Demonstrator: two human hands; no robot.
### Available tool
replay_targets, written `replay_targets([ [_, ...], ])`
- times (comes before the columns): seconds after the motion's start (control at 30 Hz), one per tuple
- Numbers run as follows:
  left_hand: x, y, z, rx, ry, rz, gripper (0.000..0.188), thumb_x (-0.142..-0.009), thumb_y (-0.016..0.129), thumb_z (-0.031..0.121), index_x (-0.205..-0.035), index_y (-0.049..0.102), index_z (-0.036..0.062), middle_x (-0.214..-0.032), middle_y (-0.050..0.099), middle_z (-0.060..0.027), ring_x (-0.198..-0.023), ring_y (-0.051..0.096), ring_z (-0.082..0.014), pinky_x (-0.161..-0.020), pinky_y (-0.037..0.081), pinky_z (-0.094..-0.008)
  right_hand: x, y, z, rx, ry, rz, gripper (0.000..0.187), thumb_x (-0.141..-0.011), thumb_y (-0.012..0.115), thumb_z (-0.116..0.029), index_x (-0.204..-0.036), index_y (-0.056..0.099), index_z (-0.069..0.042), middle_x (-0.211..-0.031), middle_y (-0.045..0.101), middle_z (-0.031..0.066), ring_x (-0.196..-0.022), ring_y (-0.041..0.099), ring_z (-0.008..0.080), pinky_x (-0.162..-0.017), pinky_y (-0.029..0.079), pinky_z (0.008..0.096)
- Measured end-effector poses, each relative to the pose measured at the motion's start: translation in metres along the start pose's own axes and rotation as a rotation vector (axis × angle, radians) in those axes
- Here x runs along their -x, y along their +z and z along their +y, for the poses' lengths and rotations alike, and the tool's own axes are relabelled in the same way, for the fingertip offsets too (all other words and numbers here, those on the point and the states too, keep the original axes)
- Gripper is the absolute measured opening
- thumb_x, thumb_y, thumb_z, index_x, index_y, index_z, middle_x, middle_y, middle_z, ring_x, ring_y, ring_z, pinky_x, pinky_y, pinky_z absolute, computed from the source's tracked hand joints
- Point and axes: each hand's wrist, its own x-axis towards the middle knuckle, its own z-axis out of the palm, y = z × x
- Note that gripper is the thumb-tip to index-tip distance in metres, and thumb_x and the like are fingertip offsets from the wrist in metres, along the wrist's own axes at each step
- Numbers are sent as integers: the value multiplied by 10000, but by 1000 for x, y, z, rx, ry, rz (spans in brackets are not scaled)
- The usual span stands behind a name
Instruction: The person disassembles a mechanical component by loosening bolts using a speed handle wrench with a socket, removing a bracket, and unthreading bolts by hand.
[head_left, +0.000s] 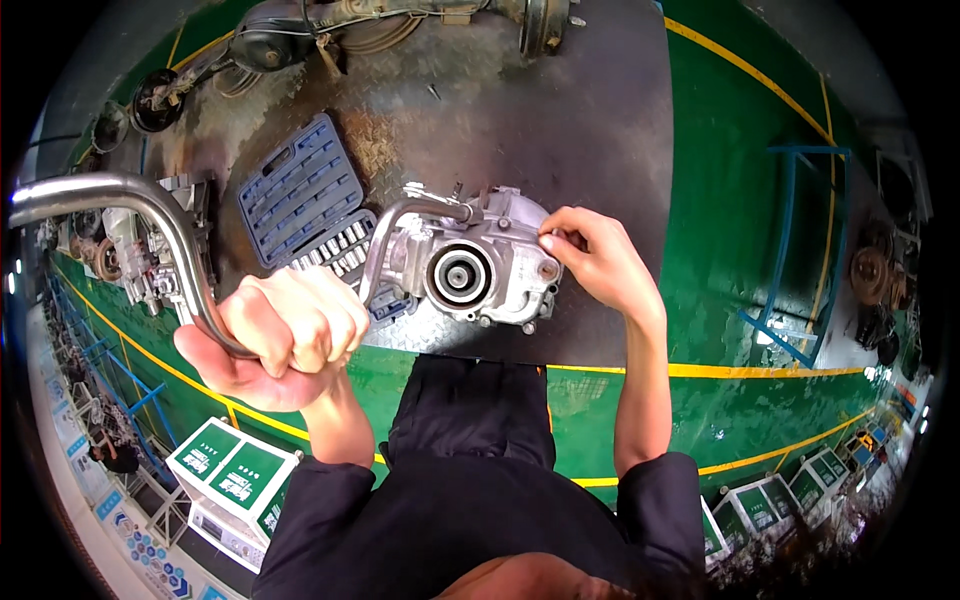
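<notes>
My left hand (290,335) is closed round the cranked grip of a shiny steel speed brace (155,195). Its upper end runs out toward the left edge, and its far end bends over to a socket on top of a silver metal gearbox housing (510,270). A round opening with a dark ring and a shaft in its centre faces me on the housing. At the housing's upper right edge, my right hand (600,260) has its thumb and fingers drawn together against the metal. What lies under those fingertips is hidden.
Left of the housing, a blue socket case (300,190) lies spread on the dark metal table (590,110), with several sockets (345,245) in its near part. A rusty axle assembly (400,25) lies along the far side. Another gearbox (140,245) stands at the left. Blue frame (830,250) stands right.
</notes>
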Motion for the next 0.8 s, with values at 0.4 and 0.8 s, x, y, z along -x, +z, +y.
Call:
replay_targets([
  [0.4, -6, 2, -12, -38, -9, -28, 630, -1075, 293, 476, -535, 242, 154, -390, 259, 26, -275, 182, -87, -271, 195, -244, -11, -5, -1, -42, 86, -152, 240, -851, 680, -42, -1074, 664, 47, -906, 694, 227, -827, 680, 322, -743, 509, 392],
  [0.8, -1, 8, -25, -24, -26, -93, 588, -1072, 286, 494, -642, 369, 103, -407, 270, 41, -291, 193, -72, -293, 178, -241, -6, -8, -5, -118, 156, -136, 159, -890, 647, -61, -997, 666, 56, -878, 677, 191, -816, 653, 312, -745, 497, 399],
])
